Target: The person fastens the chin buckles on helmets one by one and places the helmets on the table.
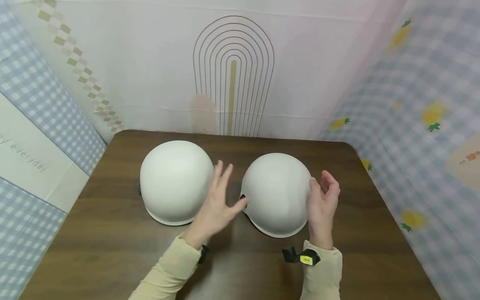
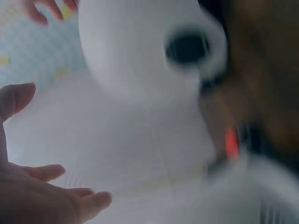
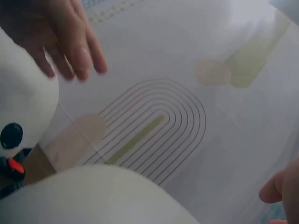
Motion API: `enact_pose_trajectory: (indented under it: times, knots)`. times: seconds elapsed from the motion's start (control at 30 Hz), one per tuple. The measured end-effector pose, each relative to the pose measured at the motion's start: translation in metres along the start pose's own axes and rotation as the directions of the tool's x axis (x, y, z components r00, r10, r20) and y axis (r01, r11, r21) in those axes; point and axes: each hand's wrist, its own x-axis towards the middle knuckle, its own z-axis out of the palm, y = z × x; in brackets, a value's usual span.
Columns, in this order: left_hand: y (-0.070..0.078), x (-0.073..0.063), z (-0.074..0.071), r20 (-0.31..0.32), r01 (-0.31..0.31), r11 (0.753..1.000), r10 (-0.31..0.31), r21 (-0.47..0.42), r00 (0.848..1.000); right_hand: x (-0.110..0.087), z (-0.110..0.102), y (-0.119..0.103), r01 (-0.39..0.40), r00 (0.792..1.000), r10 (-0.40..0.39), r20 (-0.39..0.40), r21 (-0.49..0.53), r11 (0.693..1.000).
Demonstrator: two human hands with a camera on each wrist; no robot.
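Two white domed helmets stand dome up side by side on a brown wooden table. My left hand (image 1: 215,210) hovers in the gap between them, fingers spread and thumb pointing toward the right helmet (image 1: 275,193). It overlaps the right side of the left helmet (image 1: 174,181) in the head view. Close by the right helmet's right side is my right hand (image 1: 323,208), its fingers loosely bent; whether it touches the shell I cannot tell. Neither hand holds anything. A round black fitting (image 2: 188,47) shows on the right helmet in the left wrist view.
The brown table (image 1: 112,250) extends around both helmets. A white cloth with an arch print (image 1: 233,75) hangs behind it. Blue checked cloth hangs on both sides. A red and black part (image 3: 16,167) sits low by the left helmet in the right wrist view.
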Motion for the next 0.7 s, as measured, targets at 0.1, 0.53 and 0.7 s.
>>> enact_pose_trajectory:
  times: [0.1, 0.53, 0.7]
  knots:
    - [0.009, 0.009, 0.029, 0.123, 0.103, 0.992, -0.094, -0.074, 0.988, 0.008, -0.009, 0.008, -0.034, 0.999, 0.036, 0.037, -0.036, 0.999]
    - [0.009, 0.044, 0.071, 0.184, 0.206, 0.968, -0.178, -0.142, 0.967, 0.050, -0.021, 0.032, -0.186, 0.942, 0.255, 0.220, -0.291, 0.938]
    - [0.002, 0.054, 0.076, 0.185, 0.250, 0.956, -0.221, -0.151, 0.958, 0.054, -0.022, 0.039, -0.206, 0.916, 0.302, 0.265, -0.333, 0.920]
